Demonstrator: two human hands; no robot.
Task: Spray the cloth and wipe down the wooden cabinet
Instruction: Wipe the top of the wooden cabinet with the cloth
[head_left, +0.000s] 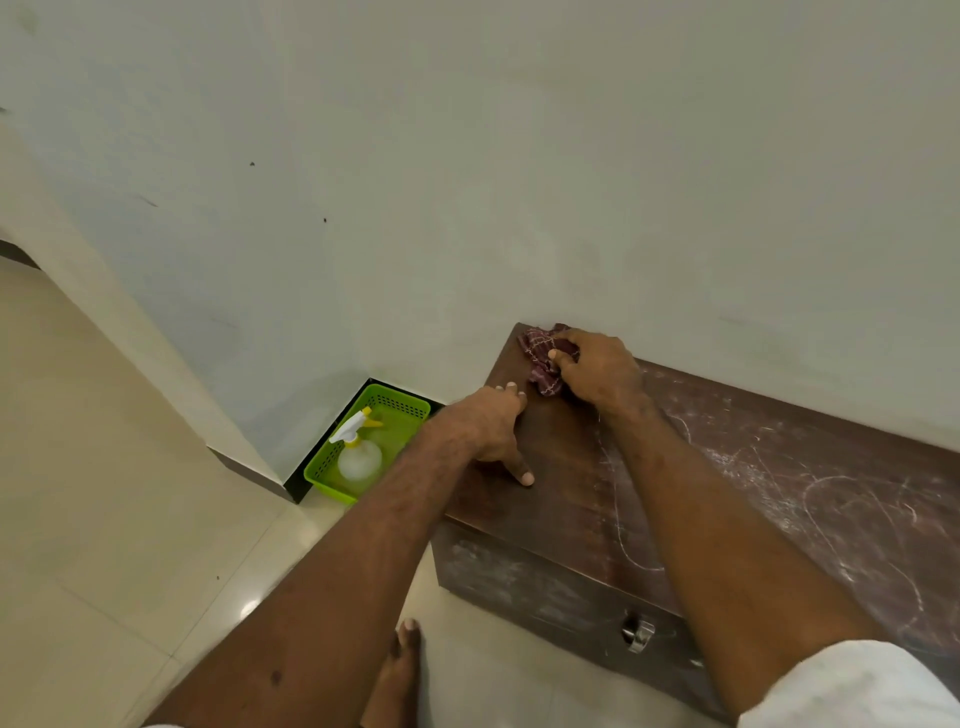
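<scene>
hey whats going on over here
A person is wiping the top of a wooden cabinet. The right hand presses a bunched maroon cloth into the back left corner by the wall, while the left hand rests flat on the top near its left edge. The spray bottle lies in a green basket on the floor beside the cabinet.

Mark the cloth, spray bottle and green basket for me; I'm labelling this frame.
cloth (543, 358), head view, on the maroon checked fabric left of the fingers.
spray bottle (358, 460), head view, on its round clear body.
green basket (397, 402), head view, on its perforated far wall.
</scene>
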